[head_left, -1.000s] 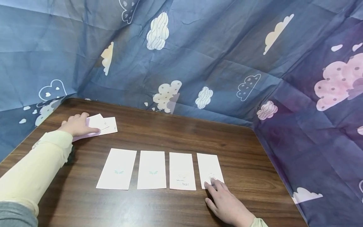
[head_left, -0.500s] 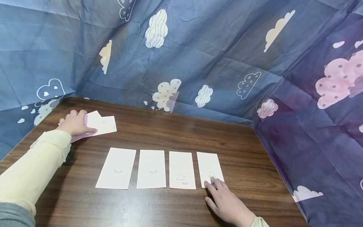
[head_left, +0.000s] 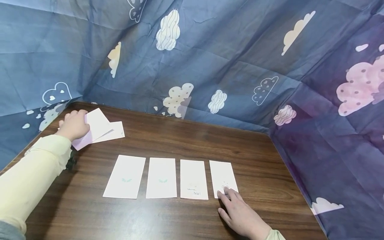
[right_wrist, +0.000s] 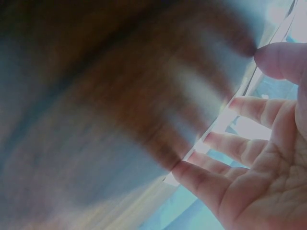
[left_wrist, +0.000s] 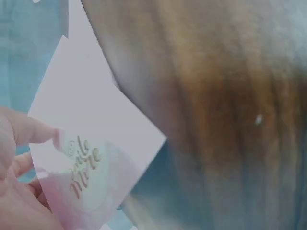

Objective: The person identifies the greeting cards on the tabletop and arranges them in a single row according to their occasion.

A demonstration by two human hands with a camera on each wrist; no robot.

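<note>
At the far left corner of the table, my left hand point(head_left: 73, 125) pinches a pink-and-white card point(head_left: 97, 124) between thumb and fingers. The card is tilted up, and its printed lettering point(left_wrist: 84, 165) shows in the left wrist view. Under it lies another white card point(head_left: 118, 130), partly covered. My right hand point(head_left: 243, 213) has its fingers loosely extended, fingertips resting on the lower edge of the rightmost white card point(head_left: 222, 173). To the left of that card lie three more in a row: one with "heart" lettering point(head_left: 193, 176) and two with small green wing prints point(head_left: 161, 171), point(head_left: 126, 170).
The dark wooden table point(head_left: 192, 140) carries the row of cards across its middle. A blue cloth point(head_left: 204, 60) with cloud prints hangs along the back and both sides. Its folds reach the table's edges.
My left hand has lifted its card slightly and turned it upward, off the card below. The right hand and the row of cards have stayed in place.
</note>
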